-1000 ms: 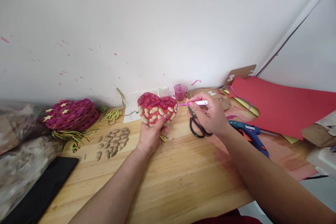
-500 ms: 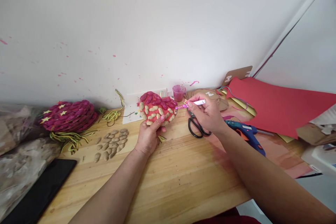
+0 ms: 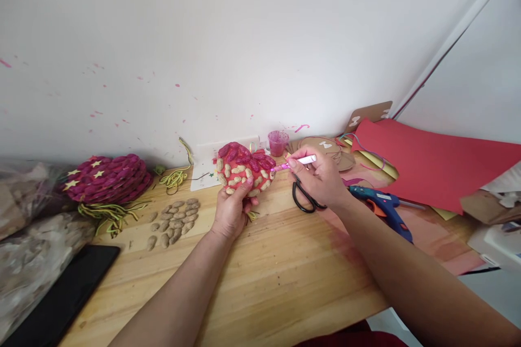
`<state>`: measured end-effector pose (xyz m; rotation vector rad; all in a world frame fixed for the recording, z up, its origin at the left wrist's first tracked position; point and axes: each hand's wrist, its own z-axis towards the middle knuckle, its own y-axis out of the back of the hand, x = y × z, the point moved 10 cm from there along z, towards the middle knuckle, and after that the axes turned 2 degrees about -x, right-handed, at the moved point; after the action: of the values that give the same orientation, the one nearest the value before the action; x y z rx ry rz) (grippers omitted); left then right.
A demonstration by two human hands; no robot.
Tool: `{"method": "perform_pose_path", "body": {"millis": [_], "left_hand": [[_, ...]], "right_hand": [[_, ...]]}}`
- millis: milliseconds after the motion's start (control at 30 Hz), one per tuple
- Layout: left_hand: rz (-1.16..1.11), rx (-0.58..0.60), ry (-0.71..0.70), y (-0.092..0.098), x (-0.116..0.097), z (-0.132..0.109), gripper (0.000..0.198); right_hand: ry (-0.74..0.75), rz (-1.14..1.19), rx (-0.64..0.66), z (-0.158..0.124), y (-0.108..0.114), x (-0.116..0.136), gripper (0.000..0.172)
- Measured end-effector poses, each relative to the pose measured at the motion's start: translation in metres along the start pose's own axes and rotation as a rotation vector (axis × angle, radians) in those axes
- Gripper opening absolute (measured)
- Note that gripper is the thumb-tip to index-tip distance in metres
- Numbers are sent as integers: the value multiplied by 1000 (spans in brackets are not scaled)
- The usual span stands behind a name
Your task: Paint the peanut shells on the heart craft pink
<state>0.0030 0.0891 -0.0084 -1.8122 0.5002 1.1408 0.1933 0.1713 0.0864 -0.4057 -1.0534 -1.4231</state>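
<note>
Your wooden table point(image 3: 277, 271) spreads under everything, with a red paper sheet point(image 3: 439, 165) lying at its right end. Near the wall, your left hand point(image 3: 233, 209) is closed from below around a red heart point(image 3: 243, 169) studded with peanut shells, holding it just above the table. Your right hand point(image 3: 321, 179) pinches a white-handled brush point(image 3: 299, 161), its pink tip touching the heart's right edge. Black scissors point(image 3: 303, 200) lie just under that hand, and loose peanuts point(image 3: 175, 219) lie left of the heart.

Wood table point(image 3: 277, 282) w/ loose peanuts point(image 3: 173, 222), scissors point(image 3: 297, 203), glue gun point(image 3: 382, 207), red paper point(image 3: 439, 168), black tablet point(image 3: 69, 293)
</note>
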Motion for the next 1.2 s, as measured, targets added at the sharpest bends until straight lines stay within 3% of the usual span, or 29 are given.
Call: {"method": "perform_pose_path", "body": {"millis": [333,467,700,967,1100,1200], "left_hand": [[18,25,-96,-1,-6,1,45],[71,-44,-123,5,-8,2,44],[-16,-79,-68,5,-7,0,44],[-45,-81,-66,7,-5,3,46],[-22,-74,-48,7,-2,3,43],[-19,-78,-46,8,-1,4,44]], "right_hand": [[30,48,-12,0,0,2,23],[6,53,-36,0,4,1,26],[-92,184,14,1,-2,-9,29],[-68,176,-97,2,9,-11,30],[-13,110,24,1,-2,-4,24],[4,45,8,0,0,-2,21]]}}
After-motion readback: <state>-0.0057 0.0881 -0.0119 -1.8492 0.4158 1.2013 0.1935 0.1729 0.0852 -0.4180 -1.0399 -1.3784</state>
